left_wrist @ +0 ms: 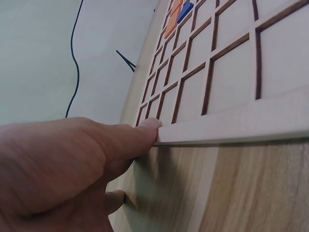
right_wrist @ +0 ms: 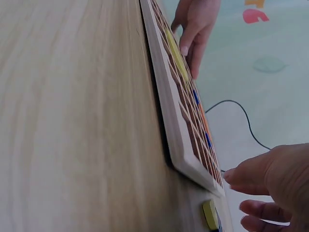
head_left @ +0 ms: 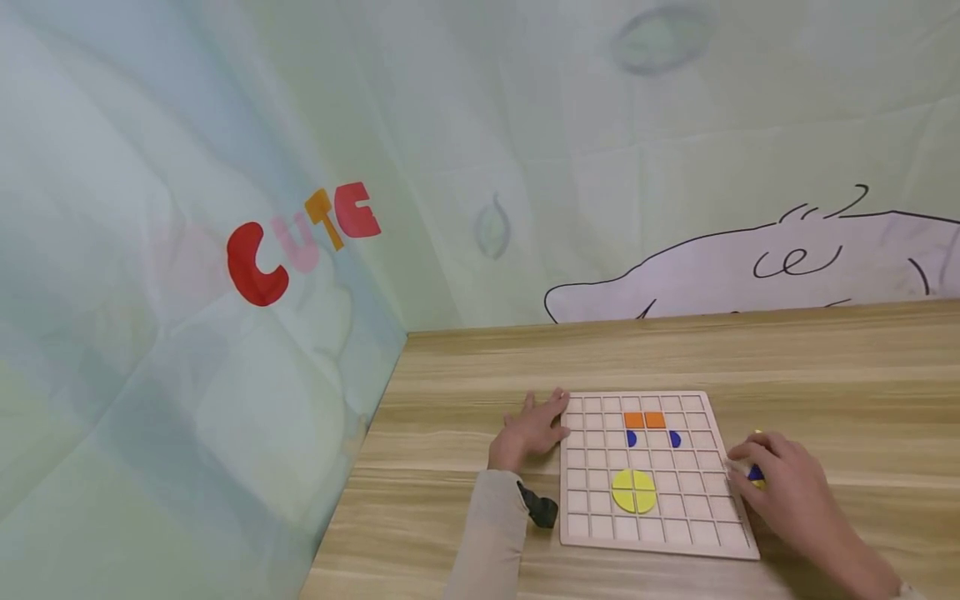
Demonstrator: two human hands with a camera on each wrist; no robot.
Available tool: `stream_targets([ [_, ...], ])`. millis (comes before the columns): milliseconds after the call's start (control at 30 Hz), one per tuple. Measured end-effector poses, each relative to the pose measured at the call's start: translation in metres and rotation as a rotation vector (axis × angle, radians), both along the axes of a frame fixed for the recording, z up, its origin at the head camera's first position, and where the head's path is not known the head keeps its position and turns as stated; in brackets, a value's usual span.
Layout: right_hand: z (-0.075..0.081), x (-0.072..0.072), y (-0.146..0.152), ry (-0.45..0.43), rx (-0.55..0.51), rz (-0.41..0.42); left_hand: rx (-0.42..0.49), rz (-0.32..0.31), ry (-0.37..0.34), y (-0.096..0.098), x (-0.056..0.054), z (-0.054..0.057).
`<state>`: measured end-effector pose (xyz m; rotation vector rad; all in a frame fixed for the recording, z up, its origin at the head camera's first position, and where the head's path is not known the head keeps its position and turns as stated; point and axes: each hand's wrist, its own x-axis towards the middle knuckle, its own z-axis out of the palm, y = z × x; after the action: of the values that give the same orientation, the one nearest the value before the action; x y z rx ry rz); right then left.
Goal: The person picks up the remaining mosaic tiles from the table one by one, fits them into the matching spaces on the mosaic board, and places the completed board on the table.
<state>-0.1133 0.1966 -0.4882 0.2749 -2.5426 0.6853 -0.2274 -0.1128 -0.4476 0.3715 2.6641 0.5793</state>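
Note:
A pale wooden grid board [head_left: 675,508] lies flat on the table. On it are two orange squares [head_left: 633,421], two blue half-round pieces [head_left: 675,439] and a yellow disc [head_left: 624,481] made up of several quarter pieces. My left hand [head_left: 532,429] rests at the board's left edge, thumb tip against the rim in the left wrist view. Beyond the right edge, my right hand [head_left: 791,487] hovers with loosely bent, parted fingers over a small group of yellow and blue pieces [right_wrist: 210,214]. Nothing shows between those fingers in the right wrist view.
The wood-grain table [head_left: 465,367] meets printed cloth walls [head_left: 450,167] at the back and left. Coloured letters [head_left: 258,265] mark the left cloth. A dark strap [head_left: 538,506] is around my left wrist.

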Motion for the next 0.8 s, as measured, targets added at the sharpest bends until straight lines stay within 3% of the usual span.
stream_targets([
  [300,-0.001,0.001,0.020,-0.125,0.045,-0.065,0.005,0.008,-0.010,-0.001,-0.001,0.001],
  [600,-0.004,0.000,0.027,-0.111,0.058,-0.062,0.001,0.003,-0.005,0.000,0.000,0.002],
  [800,-0.002,0.001,0.027,-0.148,0.064,-0.059,-0.018,-0.023,0.014,-0.001,0.001,0.001],
])
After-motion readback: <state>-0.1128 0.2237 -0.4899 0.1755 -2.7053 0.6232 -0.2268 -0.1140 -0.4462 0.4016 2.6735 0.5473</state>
